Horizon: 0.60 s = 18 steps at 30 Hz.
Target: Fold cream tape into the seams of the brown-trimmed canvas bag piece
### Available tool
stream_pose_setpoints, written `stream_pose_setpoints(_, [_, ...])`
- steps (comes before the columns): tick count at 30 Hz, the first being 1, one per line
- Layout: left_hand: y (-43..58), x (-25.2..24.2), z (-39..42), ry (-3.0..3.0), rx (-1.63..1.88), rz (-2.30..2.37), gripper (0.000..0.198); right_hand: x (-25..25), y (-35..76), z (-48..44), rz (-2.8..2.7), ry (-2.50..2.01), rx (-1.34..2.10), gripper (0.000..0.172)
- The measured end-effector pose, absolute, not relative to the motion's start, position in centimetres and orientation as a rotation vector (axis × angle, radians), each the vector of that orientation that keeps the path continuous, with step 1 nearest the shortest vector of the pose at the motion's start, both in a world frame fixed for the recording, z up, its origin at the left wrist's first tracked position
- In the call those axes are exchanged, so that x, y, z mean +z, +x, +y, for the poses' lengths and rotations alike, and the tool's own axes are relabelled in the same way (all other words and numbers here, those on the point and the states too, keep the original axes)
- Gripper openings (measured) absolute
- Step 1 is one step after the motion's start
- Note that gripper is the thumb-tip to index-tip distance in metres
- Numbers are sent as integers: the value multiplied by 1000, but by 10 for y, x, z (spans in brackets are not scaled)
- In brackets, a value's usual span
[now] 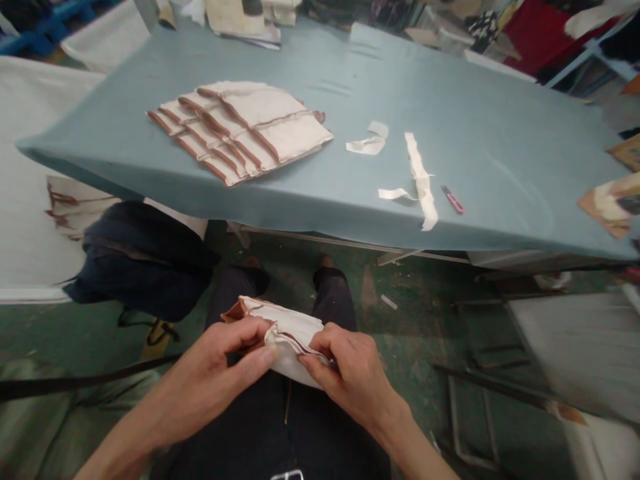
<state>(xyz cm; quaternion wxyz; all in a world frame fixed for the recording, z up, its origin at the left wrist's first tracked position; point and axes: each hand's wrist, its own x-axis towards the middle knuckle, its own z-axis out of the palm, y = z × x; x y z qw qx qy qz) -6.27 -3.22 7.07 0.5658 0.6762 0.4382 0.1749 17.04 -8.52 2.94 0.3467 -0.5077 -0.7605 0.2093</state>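
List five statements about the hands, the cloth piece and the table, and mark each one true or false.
1. The left hand and the right hand both grip the cloth piece. True.

2. The small pink tool lies on the table, to the right of the long pale strip. True.

3. The right hand is holding the pink tool. False: its fingers hold the cloth piece.

4. The stack of brown-edged cloth is on the floor. False: the stack lies on the table.

5. The cloth piece is held below the table's near edge in the picture, in front of the person's body. True.

6. The table's top is bright red. False: it is a dull blue-green.
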Motion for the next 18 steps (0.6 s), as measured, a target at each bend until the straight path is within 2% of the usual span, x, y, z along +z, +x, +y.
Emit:
stream_pose_setpoints(4, [-64, 70, -28, 1560, 462, 963, 29, 38, 162, -93, -2012, -1267, 406, 22])
stream_pose_setpoints(10, [-64, 67, -37, 1586, 570, 956, 38, 54, 155, -98, -1820, -1287, 875, 32])
stream_pose_setpoints(13, [-63, 67, -34, 1602, 606, 912, 39, 58, 161, -78, -1689, -1152, 920, 27])
stream_pose_setpoints(18, [-63, 67, -27, 1575, 671, 891, 36, 63, 160, -28, -1832, -835, 1067, 35])
